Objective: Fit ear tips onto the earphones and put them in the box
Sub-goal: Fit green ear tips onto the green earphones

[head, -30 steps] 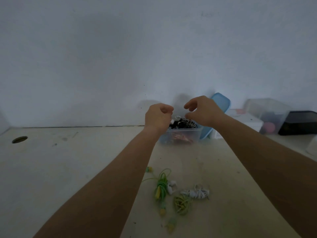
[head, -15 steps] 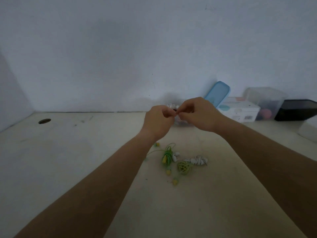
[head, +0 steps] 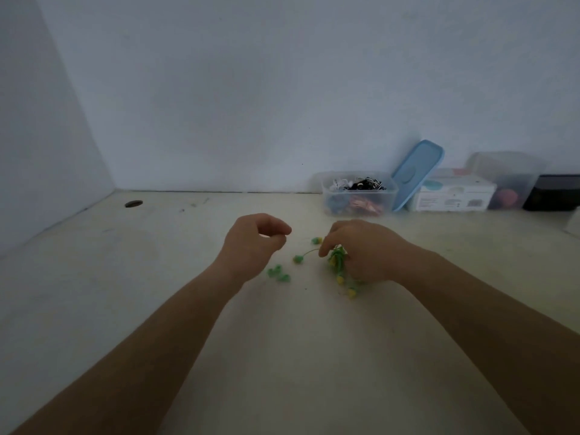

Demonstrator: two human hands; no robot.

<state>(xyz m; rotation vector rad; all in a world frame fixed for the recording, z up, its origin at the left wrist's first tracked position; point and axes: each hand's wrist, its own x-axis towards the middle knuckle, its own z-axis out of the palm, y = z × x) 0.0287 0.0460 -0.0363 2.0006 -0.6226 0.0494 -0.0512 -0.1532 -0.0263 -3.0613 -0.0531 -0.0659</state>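
Your counter [head: 125, 309] meets a wall at the back and another wall on the left, so these 2 edges close the space; the wide bare part lies to the left and in front of your arms. A small dark hole [head: 133, 203] sits far left near the back wall. On the right the back row is crowded: the clear box [head: 359, 196] with coiled earphones inside, a blue lid [head: 416, 172] leaning against the wall just beside it, then a white carton [head: 452, 193], another clear container [head: 505, 180] and a black case [head: 554, 192].

Your left hand [head: 254, 246] hovers with a narrow grip, thumb and forefinger nearly meeting; I cannot tell if something small is between them. Your right hand [head: 367, 251] lies low over the green earphones [head: 337, 262], its grip curled on the bundle of cord.

2 green ear tips [head: 277, 274] lie on the counter just below your left hand. The box stands well apart behind your right hand.
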